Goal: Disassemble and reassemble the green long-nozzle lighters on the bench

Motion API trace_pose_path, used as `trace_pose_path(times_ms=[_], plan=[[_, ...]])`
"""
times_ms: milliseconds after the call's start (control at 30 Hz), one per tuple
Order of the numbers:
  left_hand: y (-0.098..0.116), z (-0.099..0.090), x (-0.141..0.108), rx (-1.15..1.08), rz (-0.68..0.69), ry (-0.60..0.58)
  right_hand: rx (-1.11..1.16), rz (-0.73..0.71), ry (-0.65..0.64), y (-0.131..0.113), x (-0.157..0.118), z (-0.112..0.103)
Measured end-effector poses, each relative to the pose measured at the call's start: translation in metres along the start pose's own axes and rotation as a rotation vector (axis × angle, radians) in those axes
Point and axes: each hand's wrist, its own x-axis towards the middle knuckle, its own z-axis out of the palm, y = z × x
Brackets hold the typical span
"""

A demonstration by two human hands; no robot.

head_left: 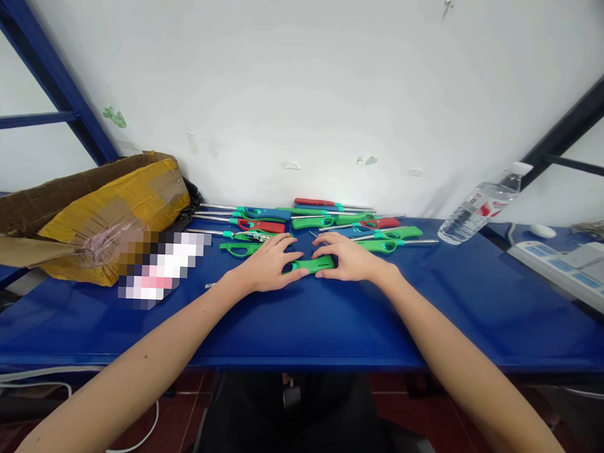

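Observation:
A green long-nosed gas lighter (314, 264) lies on the blue table between my hands. My left hand (270, 262) grips its front end with thumb and fingers, and hides part of it. My right hand (349, 256) pinches the handle's rear end between thumb and fingers. A metal tip (210, 286) shows left of my left wrist; I cannot tell whether it belongs to this lighter. Close beyond my left hand sits a green open-looking lighter casing (238, 249). Several more lighters lie behind, among them a red one (316, 202) and a blue one (267, 213).
On the left stands an open cardboard box (112, 211) with yellow tape, beside a blurred-out patch. A tilted water bottle (480, 204) and a white power strip (565, 271) are at the right. The white wall (313, 87) rises behind the table (297, 333).

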Motion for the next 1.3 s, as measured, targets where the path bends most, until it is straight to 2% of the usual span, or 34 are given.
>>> trace_pose_path(times_ms=[333, 600, 733, 1100, 1300], plan=[[-0.008, 0.009, 0.002, 0.002, -0.123, 0.05, -0.001, 0.018, 0.024, 0.004, 0.0, 0.001], [-0.012, 0.004, 0.003, 0.029, 0.016, 0.038, -0.032, 0.065, 0.013, 0.013, -0.004, -0.004], [-0.016, 0.006, 0.003, 0.054, 0.059, 0.06, -0.013, 0.064, 0.031, 0.01, -0.002, -0.002], [-0.019, 0.01, 0.005, -0.036, 0.076, 0.086, 0.007, -0.019, 0.043, -0.001, 0.005, 0.005], [-0.018, 0.01, 0.007, -0.039, 0.06, 0.077, -0.013, 0.004, 0.017, -0.004, 0.005, 0.003]])
